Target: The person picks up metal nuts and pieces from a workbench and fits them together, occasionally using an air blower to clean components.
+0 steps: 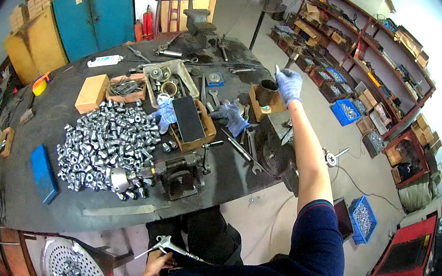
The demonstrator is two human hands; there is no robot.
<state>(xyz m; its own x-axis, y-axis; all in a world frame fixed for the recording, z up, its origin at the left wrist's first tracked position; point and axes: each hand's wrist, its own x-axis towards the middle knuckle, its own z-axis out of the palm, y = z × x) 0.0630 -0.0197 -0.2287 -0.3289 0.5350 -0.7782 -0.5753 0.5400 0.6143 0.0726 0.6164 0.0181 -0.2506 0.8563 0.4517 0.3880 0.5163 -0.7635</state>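
Note:
My left hand (156,263), bare, is low in front of my lap, its fingers closed round a silver air blow gun (165,243) with a thin nozzle pointing left. My right hand (288,85), in a blue-grey glove, reaches far forward over the table's right side. Its fingers are closed, and a short brown-tipped tool (294,57) sticks up from them; its exact kind is too small to tell. Just left of that hand, a dark cup (265,93) stands in an open cardboard box (257,109). A heap of shiny metal nut-like fittings (107,146) covers the table's left middle.
A small vise-like fixture (180,177) sits at the table's near edge, beside a phone (189,118) on a box. Spanners (255,153), gloves (232,116) and a parts tray (175,80) lie behind. A perforated metal bowl (73,263) stands lower left; blue crates (345,112) line the right floor.

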